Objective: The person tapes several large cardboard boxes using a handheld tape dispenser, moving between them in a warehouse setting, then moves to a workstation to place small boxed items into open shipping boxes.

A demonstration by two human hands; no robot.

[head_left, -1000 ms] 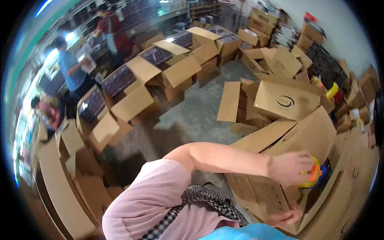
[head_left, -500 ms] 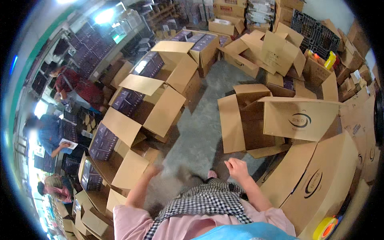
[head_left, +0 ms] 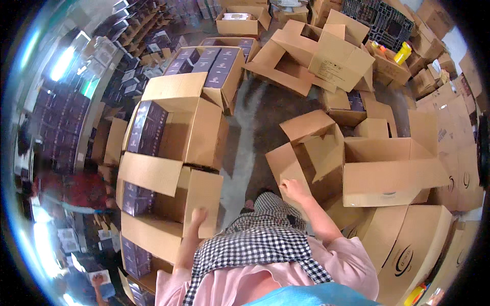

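My left hand point(head_left: 199, 215) hangs loosely closed in front of the raised flap point(head_left: 204, 186) of an open carton on my left; no held thing shows in it. I cannot tell whether it touches the flap. On the other side, my right hand point(head_left: 295, 188) is curled into a fist, nothing visible in it, over the edge of an open brown carton point(head_left: 283, 159). Dark purple boxes point(head_left: 148, 127) stand packed along one side of an open carton point(head_left: 206, 133) in the left row. Further ahead, another carton point(head_left: 234, 76) holds several more purple boxes point(head_left: 220, 67).
A narrow grey floor strip point(head_left: 240, 148) runs between the carton rows. On the right, open cartons point(head_left: 393, 176) lie jumbled, flaps sticking out. A black plastic pallet point(head_left: 377, 25) leans at the back near yellow tape rolls point(head_left: 402, 53). Co-workers, one in a dark red top point(head_left: 76, 191), are at left.
My view has moved forward and swung, so the left cartons now stand more upright beside me. My left hand has come to the flap, and my right hand has lowered slightly leftward. Both stay closed.
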